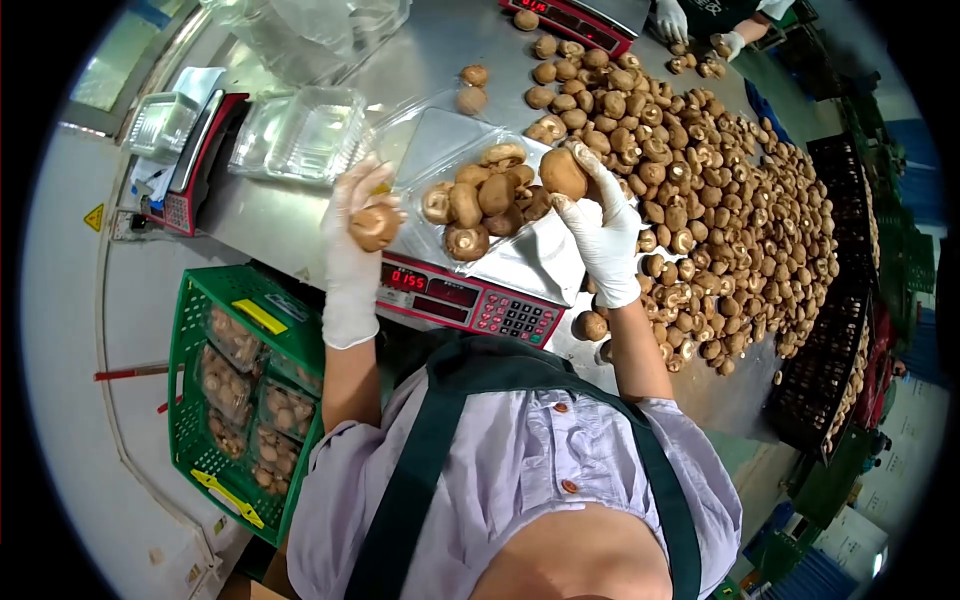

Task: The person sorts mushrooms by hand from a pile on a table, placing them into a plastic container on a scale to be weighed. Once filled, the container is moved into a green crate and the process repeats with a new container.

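My left hand, in a white glove, is closed around a brown mushroom to the left of the scale. My gloved right hand grips another brown mushroom between thumb and fingers, just over the right side of a clear plastic tray. Several mushrooms lie in that tray, some caps up and some showing stems. The tray rests on a red digital scale whose display reads 0.155. A white cloth lies by the tray, under my right hand.
A large heap of mushrooms spreads over the metal table at right, beside dark crates. Stacked clear trays and a second scale sit left. A green crate holds packed mushrooms. Another person's gloved hands work at the far side.
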Demonstrator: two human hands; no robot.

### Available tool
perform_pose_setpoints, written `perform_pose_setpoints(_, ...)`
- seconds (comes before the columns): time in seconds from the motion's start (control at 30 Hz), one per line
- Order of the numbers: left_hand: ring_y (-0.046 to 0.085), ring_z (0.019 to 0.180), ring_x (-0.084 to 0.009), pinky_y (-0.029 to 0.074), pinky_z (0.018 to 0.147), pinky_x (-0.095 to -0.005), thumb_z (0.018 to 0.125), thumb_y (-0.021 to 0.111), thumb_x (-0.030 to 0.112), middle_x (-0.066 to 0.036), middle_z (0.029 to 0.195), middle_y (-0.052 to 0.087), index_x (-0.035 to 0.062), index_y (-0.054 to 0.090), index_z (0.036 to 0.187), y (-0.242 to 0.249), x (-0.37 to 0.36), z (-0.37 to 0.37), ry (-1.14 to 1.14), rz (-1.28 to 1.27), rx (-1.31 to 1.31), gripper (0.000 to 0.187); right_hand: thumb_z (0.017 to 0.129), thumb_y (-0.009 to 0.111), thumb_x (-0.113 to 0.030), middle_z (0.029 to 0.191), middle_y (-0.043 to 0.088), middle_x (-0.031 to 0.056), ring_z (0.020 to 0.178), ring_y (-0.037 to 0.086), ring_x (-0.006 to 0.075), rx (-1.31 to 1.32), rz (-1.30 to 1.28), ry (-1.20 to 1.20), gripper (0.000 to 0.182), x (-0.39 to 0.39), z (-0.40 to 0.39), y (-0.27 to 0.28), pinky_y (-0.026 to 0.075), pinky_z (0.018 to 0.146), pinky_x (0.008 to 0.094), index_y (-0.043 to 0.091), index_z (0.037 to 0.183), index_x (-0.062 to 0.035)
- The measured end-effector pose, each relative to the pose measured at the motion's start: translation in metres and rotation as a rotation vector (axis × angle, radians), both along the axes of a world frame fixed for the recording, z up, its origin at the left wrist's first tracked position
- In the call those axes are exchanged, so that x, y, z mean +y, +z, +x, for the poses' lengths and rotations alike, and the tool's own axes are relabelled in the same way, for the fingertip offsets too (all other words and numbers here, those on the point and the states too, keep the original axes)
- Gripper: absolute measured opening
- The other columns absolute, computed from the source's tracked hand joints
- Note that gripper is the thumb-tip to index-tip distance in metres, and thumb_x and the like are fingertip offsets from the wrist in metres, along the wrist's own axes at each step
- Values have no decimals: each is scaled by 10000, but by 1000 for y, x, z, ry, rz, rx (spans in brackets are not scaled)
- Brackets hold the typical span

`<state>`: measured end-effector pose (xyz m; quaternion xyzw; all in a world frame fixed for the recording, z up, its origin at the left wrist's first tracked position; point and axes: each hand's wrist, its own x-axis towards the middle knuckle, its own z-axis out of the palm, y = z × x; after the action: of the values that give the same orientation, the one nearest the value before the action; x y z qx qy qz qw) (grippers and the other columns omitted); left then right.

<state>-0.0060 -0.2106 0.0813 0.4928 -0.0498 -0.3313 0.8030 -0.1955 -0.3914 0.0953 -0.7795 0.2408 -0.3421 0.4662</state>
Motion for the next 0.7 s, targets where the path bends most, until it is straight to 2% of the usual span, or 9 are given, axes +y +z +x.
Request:
perform_pose_setpoints(0.03, 542, 847, -164, 489, 731, -320, 915, 451, 354, -97, 1114, 576, 74, 541, 1166, -5, 5, 3, 25, -69, 109, 387, 759, 705, -63, 1271, 518, 135, 1148, 517, 218, -9, -108, -28, 538, -3, 1, -6, 413, 985, 327, 495, 1252, -29)
perform_pose_setpoints(0.1, 545, 847, -173, 487, 730, -329, 916, 452, 341, -98, 1110, 576, 75, 545, 1158, -13, 10, 7, 55, -81, 206, 372, 735, 723, -79, 1263, 520, 156, 1145, 523, 266, 33, -302, -14, 551, -3, 5, -13, 413, 986, 355, 505, 1241, -52)
perform_pose_setpoints(0.2, 549, 846, -189, 480, 730, -348, 919, 450, 305, -96, 1099, 577, 72, 547, 1154, -19, 10, 7, 104, -45, 307, 345, 779, 687, -263, 1289, 488, 180, 1212, 448, 317, 522, -563, 46, 592, -3, 12, -37, 365, 1015, 400, 461, 1295, -82)
perform_pose_setpoints(0.27, 549, 848, -187, 480, 731, -342, 920, 453, 282, -91, 1090, 576, 61, 542, 1162, -20, 13, 8, 57, -62, 298, 339, 799, 660, -338, 1328, 457, 167, 1256, 405, 304, 509, -497, 96, 615, -11, 3, -36, 323, 1048, 392, 443, 1320, -93)
perform_pose_setpoints(0.33, 550, 849, -185, 481, 731, -337, 922, 451, 277, -89, 1096, 573, 59, 536, 1173, -17, 15, 13, 97, -22, 276, 343, 803, 664, -345, 1360, 431, 150, 1282, 379, 284, 298, -226, 97, 635, -13, -5, -32, 299, 1065, 383, 428, 1336, -95)
perform_pose_setpoints(0.37, 551, 850, -184, 482, 730, -332, 925, 450, 272, -87, 1102, 570, 56, 530, 1184, -16, 16, 18, 133, 17, 250, 347, 807, 660, -324, 1344, 438, 184, 1269, 385, 323, 289, -129, 83, 627, -17, -12, -29, 284, 1064, 382, 420, 1343, -105)
perform_pose_setpoints(0.47, 552, 850, -179, 485, 728, -322, 928, 451, 275, -86, 1118, 565, 58, 517, 1208, -24, 25, 42, 137, 44, 138, 360, 838, 632, -262, 1284, 513, 153, 1214, 463, 244, 202, 80, -25, 490, -29, -28, -24, 343, 1028, 334, 508, 1271, -69)
perform_pose_setpoints(0.57, 549, 852, -175, 482, 728, -320, 926, 453, 289, -90, 1168, 546, 64, 505, 1227, -26, 27, 63, 107, 111, 116, 379, 857, 613, -239, 1234, 560, 128, 1160, 509, 215, 231, 208, -144, 444, -38, -37, -27, 372, 997, 334, 525, 1257, -66)
perform_pose_setpoints(0.7, 553, 881, -182, 490, 730, -322, 907, 484, 318, -123, 1239, 516, 48, 459, 1269, -35, 21, 80, 19, 220, 79, 452, 858, 618, -176, 1172, 599, 100, 1099, 544, 175, 152, 268, -109, 384, -38, -35, -31, 427, 935, 302, 558, 1216, -51)
